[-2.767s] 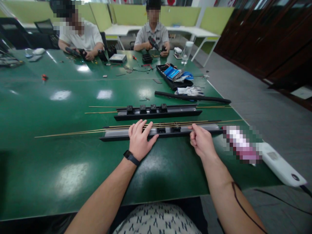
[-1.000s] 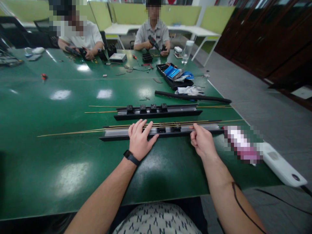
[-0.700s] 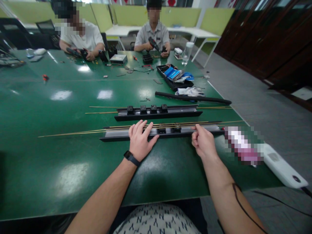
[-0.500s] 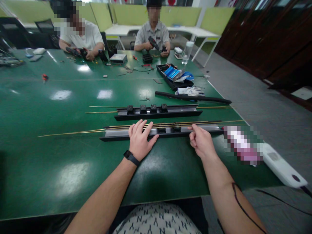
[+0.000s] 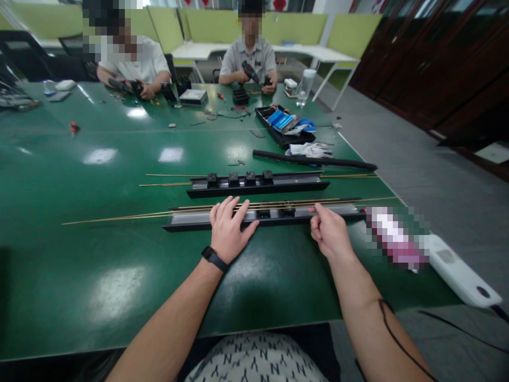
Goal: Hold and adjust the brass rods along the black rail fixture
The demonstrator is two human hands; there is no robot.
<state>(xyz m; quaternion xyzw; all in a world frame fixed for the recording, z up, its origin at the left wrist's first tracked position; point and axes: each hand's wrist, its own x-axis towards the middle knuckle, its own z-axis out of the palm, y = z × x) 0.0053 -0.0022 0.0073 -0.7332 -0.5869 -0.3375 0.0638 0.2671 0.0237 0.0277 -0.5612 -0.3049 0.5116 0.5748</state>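
My left hand [image 5: 229,228], with a dark watch on the wrist, lies with fingers spread over the near black-edged channel [image 5: 186,218]. Its fingertips rest on long thin brass rods [image 5: 135,216] that run lengthwise along the channel. Between my hands, black blocks [image 5: 289,209] sit in the channel under the rods. Toward the channel's right part, my right hand [image 5: 328,228] is closed, index finger and thumb pinched at a brass rod; the exact contact is partly hidden by the fingers.
Behind lies a second channel [image 5: 302,183] with several black blocks and rods. Farther back are a black tube [image 5: 318,159], white gloves [image 5: 310,150] and a black tray [image 5: 284,139]. A white power strip [image 5: 457,270] is at the right edge. Two people sit opposite with power drills.
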